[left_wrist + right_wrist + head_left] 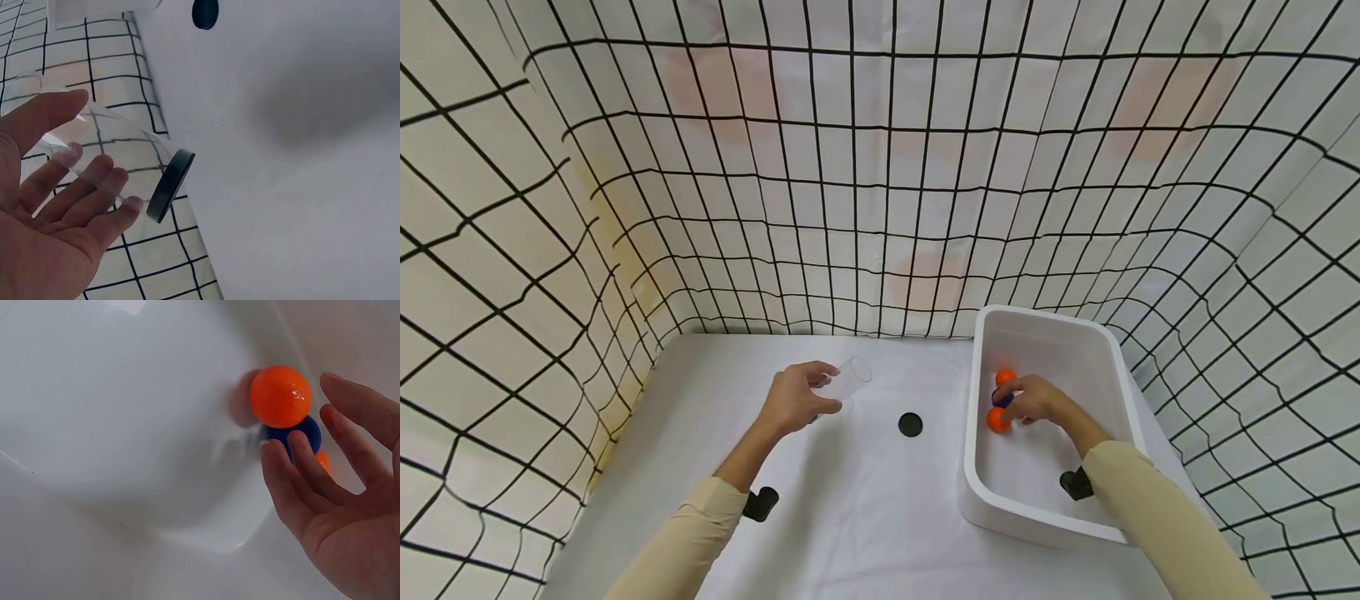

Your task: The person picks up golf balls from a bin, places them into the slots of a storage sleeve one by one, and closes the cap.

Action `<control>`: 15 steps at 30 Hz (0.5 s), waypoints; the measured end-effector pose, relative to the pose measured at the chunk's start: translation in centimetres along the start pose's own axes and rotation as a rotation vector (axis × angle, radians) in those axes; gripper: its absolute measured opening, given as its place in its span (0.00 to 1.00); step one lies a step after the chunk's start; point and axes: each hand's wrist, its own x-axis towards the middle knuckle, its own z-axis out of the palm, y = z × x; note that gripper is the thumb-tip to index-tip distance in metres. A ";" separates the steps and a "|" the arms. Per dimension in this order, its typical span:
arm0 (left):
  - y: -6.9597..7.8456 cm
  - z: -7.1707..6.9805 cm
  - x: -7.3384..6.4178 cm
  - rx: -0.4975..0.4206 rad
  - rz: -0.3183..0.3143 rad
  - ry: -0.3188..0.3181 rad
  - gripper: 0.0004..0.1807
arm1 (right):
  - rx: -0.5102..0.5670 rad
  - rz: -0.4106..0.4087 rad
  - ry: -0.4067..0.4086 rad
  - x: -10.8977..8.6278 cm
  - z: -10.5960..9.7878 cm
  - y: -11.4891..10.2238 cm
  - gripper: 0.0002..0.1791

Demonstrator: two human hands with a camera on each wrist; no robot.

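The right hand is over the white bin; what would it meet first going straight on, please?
Probably the nearer orange ball, with the blue ball close beside it; whether the right hand touches either now is unclear.

At lower left of the head view shows the left sleeve (677, 546), and at lower right the right sleeve (1165, 521). Both are long, pale beige and plain, with soft creases, and stop short of the hand. Beside the sleeve ends sit 2 small matte black fittings with rounded ends: the left fitting (763, 504) low, left of centre, the right fitting (1075, 484) lower right. The left hand (799, 398) and right hand (1033, 399) are bare.
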 end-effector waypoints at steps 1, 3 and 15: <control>0.0 0.0 0.0 0.004 -0.001 0.003 0.25 | 0.006 0.006 -0.012 0.0 0.1 0.0 0.26; -0.1 -0.1 0.0 0.009 -0.007 0.005 0.25 | 0.003 0.019 -0.028 0.1 0.3 0.0 0.25; -0.2 -0.3 -0.1 0.032 -0.016 0.012 0.24 | -0.005 0.067 -0.032 0.7 0.9 0.6 0.28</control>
